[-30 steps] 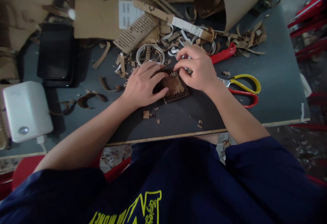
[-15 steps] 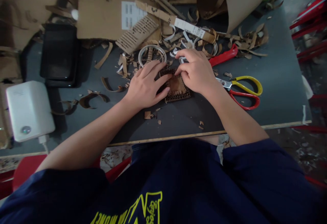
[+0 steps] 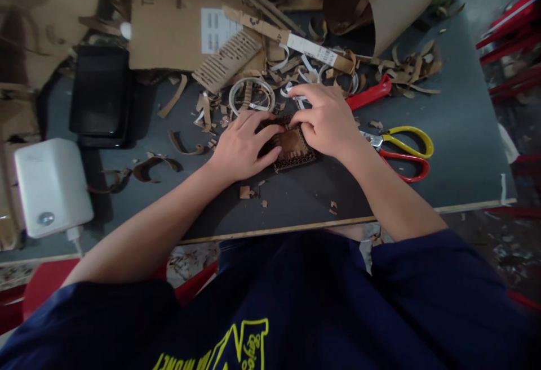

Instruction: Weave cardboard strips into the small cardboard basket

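A small square piece of brown corrugated cardboard with a raised rim [image 3: 295,159] lies on the dark table, between my two hands. My left hand [image 3: 245,145] grips its left side, thumb and index finger over the rim. My right hand [image 3: 327,119] has its fingertips pressed at the top right edge, partly hiding that corner. Just above the piece is a round ring of tape [image 3: 234,97]. Scissors with yellow and red handles [image 3: 408,155] lie right of my right hand, and a red-handled tool [image 3: 369,95] lies above them.
Cardboard sheets [image 3: 164,32], curled strips and scraps cover the back. A cardboard tube [image 3: 395,4] lies at the back right. On the left are a black case [image 3: 100,91] and a white device with a cable [image 3: 53,184]. The table's front edge [image 3: 274,231] runs near my body.
Both hands stay almost in place on the cardboard piece. The view has shifted very slightly, and the objects on the left appear a little lower and further right.
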Tool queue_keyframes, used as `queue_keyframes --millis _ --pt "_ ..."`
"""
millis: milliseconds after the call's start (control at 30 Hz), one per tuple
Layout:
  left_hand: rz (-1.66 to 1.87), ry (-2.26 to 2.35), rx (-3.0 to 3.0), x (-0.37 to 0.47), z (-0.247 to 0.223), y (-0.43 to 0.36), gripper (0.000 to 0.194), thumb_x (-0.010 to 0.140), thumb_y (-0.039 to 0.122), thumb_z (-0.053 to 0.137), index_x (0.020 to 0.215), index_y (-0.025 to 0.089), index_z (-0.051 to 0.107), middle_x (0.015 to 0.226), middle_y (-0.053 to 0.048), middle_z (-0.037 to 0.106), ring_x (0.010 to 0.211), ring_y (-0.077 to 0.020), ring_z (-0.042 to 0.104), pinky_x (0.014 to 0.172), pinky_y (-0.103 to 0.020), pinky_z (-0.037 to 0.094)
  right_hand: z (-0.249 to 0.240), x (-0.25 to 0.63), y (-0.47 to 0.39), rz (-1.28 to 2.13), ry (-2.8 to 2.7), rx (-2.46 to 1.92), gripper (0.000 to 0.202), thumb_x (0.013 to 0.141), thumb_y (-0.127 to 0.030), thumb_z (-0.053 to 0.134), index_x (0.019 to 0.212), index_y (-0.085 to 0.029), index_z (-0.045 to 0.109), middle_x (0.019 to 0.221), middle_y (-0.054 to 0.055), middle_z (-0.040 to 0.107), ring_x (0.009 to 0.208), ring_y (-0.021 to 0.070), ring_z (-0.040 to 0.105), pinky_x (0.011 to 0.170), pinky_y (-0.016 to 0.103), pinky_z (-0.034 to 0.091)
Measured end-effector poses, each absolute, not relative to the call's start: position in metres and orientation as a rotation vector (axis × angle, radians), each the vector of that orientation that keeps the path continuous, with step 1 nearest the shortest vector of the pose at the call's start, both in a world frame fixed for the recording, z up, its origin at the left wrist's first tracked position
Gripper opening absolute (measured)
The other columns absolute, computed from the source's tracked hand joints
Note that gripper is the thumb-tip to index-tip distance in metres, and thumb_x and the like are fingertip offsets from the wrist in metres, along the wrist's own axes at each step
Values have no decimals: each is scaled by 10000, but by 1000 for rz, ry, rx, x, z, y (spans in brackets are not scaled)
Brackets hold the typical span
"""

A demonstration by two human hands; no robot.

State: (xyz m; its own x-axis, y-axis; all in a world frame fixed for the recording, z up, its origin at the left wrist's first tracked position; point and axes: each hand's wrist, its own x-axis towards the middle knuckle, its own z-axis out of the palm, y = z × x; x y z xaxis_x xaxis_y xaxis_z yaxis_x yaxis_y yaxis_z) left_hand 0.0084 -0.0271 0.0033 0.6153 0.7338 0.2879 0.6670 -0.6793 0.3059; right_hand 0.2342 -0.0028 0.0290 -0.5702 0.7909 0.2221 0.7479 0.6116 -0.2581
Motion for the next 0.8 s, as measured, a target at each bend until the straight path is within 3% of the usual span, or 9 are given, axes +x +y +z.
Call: queue_keyframes --millis 133,233,333,400,533,800 --pt "645 1142 2691 7 0 -25 643 884 674 511 1314 197 548 1332 -164 606 1252 -368 557 1094 -559 434 27 228 -8 190 -2508 -1207 382 945 -129 402 1037 -229 759 1391 72 628 1315 309 541 1105 564 429" --pt "692 1221 2673 5 -3 -26 741 806 768 557 1291 208 555 1214 -154 657 1177 -376 598 1041 -544 465 26 228 -9 188 -2485 -1211 381 937 -119 408 1028 -226 762 1411 68 613 1332 315 528 1113 569 420" --pt "770 1342 2614 2 -3 -27 589 834 715 563 1154 224 626 885 -87 693 1021 -343 648 957 -510 498 28 229 -9 212 -2499 -1201 380 926 -109 418 1015 -234 765 1400 61 618 1334 314 525 1121 562 413" --pt "843 1357 2576 1 -1 -28 443 889 612 536 1082 231 650 773 -56 677 950 -311 653 922 -488 508 29 229 -9 245 -2531 -1166 378 924 -108 423 1024 -236 765 1396 58 620 1332 314 526 1127 561 408" --pt "960 1273 2519 0 1 -24 271 903 431 528 1030 237 668 786 -40 699 896 -265 648 879 -447 525 28 226 -9 301 -2564 -1100 374 923 -115 424 1026 -233 764 1436 60 592 1358 324 507 1140 578 393" --pt "1154 967 2540 1 4 -25 298 916 467 537 1012 219 673 685 -6 673 718 -201 637 741 -365 524 27 224 -8 359 -2545 -1027 365 950 -151 399 1016 -231 749 1455 60 578 1377 311 498 1147 570 391"
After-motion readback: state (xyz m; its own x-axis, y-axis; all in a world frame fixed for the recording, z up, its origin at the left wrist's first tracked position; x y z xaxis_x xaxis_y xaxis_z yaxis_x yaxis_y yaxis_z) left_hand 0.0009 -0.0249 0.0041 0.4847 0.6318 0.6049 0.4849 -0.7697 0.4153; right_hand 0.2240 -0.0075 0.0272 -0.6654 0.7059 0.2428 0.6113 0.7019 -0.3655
